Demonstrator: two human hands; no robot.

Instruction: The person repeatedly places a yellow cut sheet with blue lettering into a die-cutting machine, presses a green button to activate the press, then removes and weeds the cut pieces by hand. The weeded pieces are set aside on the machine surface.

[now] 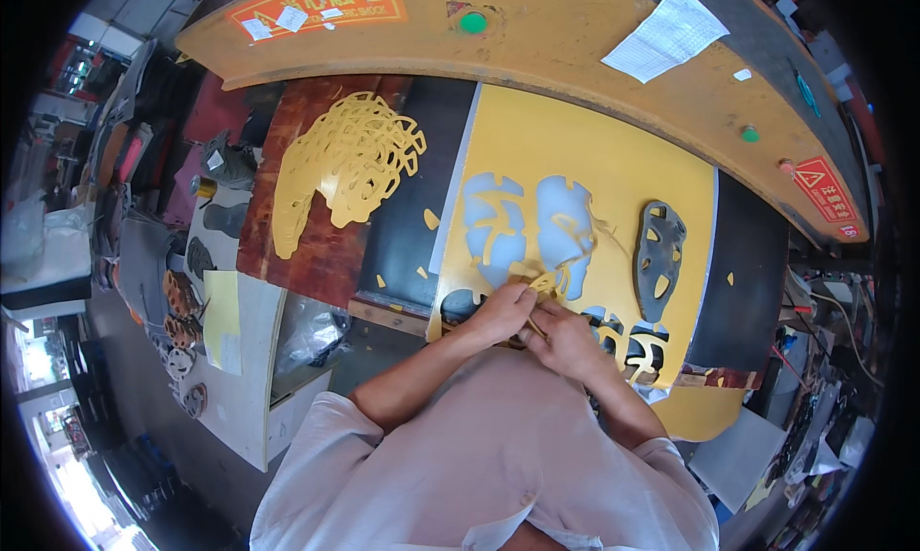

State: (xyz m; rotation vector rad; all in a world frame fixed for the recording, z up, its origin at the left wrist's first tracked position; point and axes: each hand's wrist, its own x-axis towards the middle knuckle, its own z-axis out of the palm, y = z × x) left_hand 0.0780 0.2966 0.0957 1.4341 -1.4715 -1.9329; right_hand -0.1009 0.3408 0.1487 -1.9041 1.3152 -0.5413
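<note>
Below a broad yellow machine beam, the bench crosses the middle of the frame, with a yellow sheet spread over its dark top. We see the left hand and the right hand almost touching, low at the sheet's near edge, both clamped on a yellow cut piece; the fingertips are partly hidden. The piece lies at the grip and juts just above it, but the hands cover too much for us to tell its long axis. To the right, well apart, a grey openwork form stands nearly upright in the frame, nearer the right hand, while a yellow pile sits upper left, nearer the left
</note>
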